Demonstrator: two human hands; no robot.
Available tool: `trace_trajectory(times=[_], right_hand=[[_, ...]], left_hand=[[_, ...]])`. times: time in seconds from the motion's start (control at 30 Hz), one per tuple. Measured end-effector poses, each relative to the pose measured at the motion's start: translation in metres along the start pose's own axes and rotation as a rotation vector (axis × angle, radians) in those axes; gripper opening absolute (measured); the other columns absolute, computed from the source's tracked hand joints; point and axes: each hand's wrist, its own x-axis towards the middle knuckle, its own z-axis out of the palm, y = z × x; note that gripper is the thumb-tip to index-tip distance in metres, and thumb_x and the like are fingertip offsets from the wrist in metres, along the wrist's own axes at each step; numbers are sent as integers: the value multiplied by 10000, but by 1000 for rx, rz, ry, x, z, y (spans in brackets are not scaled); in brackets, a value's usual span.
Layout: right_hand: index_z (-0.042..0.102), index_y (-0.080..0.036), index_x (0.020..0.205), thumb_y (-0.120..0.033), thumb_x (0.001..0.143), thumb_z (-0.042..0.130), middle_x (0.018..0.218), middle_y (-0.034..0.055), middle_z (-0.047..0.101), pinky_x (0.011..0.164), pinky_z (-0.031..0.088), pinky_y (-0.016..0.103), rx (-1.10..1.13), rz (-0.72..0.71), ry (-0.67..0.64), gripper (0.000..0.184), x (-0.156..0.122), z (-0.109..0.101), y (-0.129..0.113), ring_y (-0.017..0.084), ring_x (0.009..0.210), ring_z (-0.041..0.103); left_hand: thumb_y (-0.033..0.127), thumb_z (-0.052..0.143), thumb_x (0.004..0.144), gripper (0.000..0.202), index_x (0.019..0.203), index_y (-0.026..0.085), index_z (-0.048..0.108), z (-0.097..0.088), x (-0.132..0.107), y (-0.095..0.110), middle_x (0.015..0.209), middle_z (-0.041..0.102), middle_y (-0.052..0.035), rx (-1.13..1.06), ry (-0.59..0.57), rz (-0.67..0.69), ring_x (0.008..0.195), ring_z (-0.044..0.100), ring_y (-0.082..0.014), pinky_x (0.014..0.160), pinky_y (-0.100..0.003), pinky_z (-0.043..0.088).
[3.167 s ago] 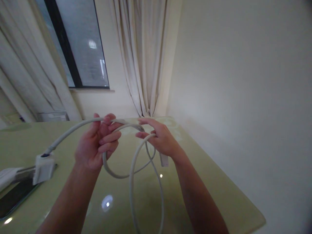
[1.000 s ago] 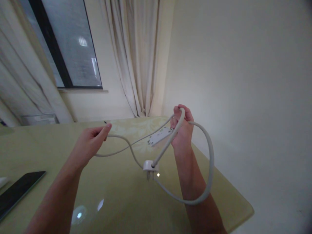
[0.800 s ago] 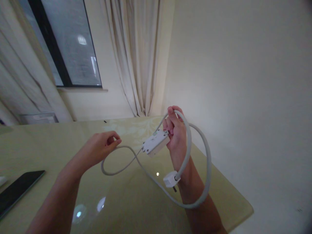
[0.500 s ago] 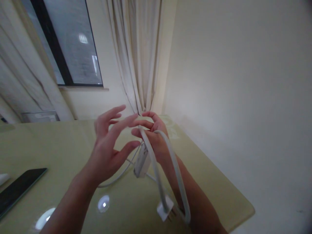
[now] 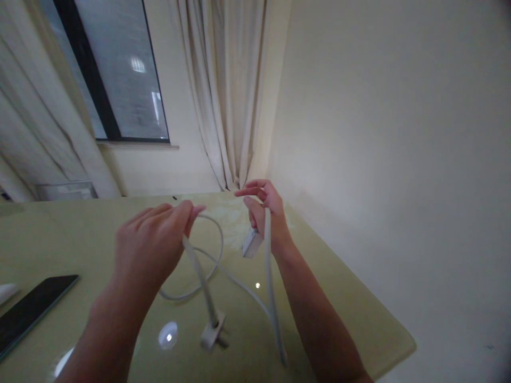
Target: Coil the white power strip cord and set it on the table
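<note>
My left hand [image 5: 151, 244] is closed around a thick white power cable [image 5: 202, 276]. From that hand the cable hangs down to a white plug [image 5: 213, 331] with metal prongs, which is above the table. My right hand [image 5: 271, 218] grips another length of the cable between thumb and palm, its other fingers partly stretched out. Below the right thumb is a small white box-shaped block [image 5: 251, 243], tilted; how it is held is partly hidden. A thinner white cord [image 5: 220, 244] loops across the tabletop between both hands.
The glossy pale green table [image 5: 351, 319] reflects ceiling lights. A dark flat tablet-like device [image 5: 35, 306] lies at the left, beside a white object [image 5: 7, 291] cut off by the frame. A wall [image 5: 391, 159] runs along the right; curtains [image 5: 227, 96] hang beyond the far edge.
My left hand has gone from open to closed on the cable and moved left, drawing the plug leftward. My right hand has shifted slightly right, and the cable loop has spread apart.
</note>
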Motion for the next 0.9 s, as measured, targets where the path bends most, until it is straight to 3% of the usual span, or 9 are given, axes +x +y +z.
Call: trace_trajectory(times=[0.07, 0.13, 0.27, 0.33, 0.4, 0.5, 0.6, 0.73, 0.9], right_hand=[[492, -275, 1256, -391, 963, 592, 1016, 1, 754, 495, 423, 223, -44, -54, 28, 330, 4, -14, -3, 81, 494, 487], [457, -289, 1338, -422, 1001, 524, 960, -15, 738, 539, 450, 240, -126, -122, 62, 369, 4, -25, -7, 103, 532, 522], [546, -273, 1300, -440, 1066, 363, 857, 0, 690, 672, 473, 291, -522, -222, 160, 341, 2, -30, -7, 167, 689, 603], [628, -266, 1158, -497, 1084, 337, 757, 9, 651, 663, 433, 301, -755, -178, 197, 379, 2, -27, -4, 188, 680, 596], [670, -260, 997, -596, 1074, 365, 661, 16, 611, 632, 389, 303, -906, -69, 206, 460, 2, -24, 1, 199, 634, 581], [680, -248, 812, -714, 1021, 444, 591, 18, 595, 607, 365, 292, -935, 65, 126, 562, 5, -22, 5, 198, 597, 594], [682, -235, 725, -706, 1006, 512, 560, 0, 623, 625, 399, 272, -815, 82, 21, 574, 6, -21, 5, 178, 594, 639], [744, -233, 812, -587, 988, 650, 655, -3, 716, 684, 434, 266, -774, 19, -2, 406, 6, -14, 3, 169, 661, 688], [735, -224, 956, -431, 1026, 637, 810, 19, 770, 709, 434, 268, -801, -66, -18, 239, 0, -1, 2, 171, 748, 701]], left_hand=[[342, 847, 813, 311, 622, 244, 622, -5, 7, -12, 532, 333, 27, 246, 36, -90, 457, 334, -146, 474, -226, 83], [326, 866, 784, 266, 639, 230, 663, -10, 14, -27, 505, 332, 46, 319, -50, -187, 414, 243, -108, 486, -233, 59], [338, 892, 742, 212, 729, 195, 736, -12, 20, -46, 517, 466, 28, -225, -441, -442, 428, 397, -113, 405, -211, 241], [390, 880, 772, 258, 820, 181, 737, -5, 19, -45, 590, 480, 31, -560, -491, -543, 461, 394, -90, 390, -180, 288], [372, 866, 796, 265, 831, 171, 697, 4, 16, -38, 639, 446, 47, -802, -425, -590, 472, 341, -58, 371, -136, 263], [335, 847, 805, 253, 838, 166, 661, 17, 12, -23, 654, 434, 55, -918, -364, -603, 468, 307, -41, 350, -108, 226], [408, 836, 815, 296, 858, 171, 665, 25, 7, -10, 661, 495, 41, -824, -394, -554, 455, 342, -45, 352, -126, 275], [499, 829, 813, 362, 823, 173, 671, 31, 2, -4, 671, 535, 28, -750, -372, -454, 465, 371, -56, 368, -156, 292], [605, 709, 895, 431, 861, 176, 728, 34, -3, -2, 752, 651, -37, -599, -456, -323, 550, 506, -112, 465, -224, 438]])
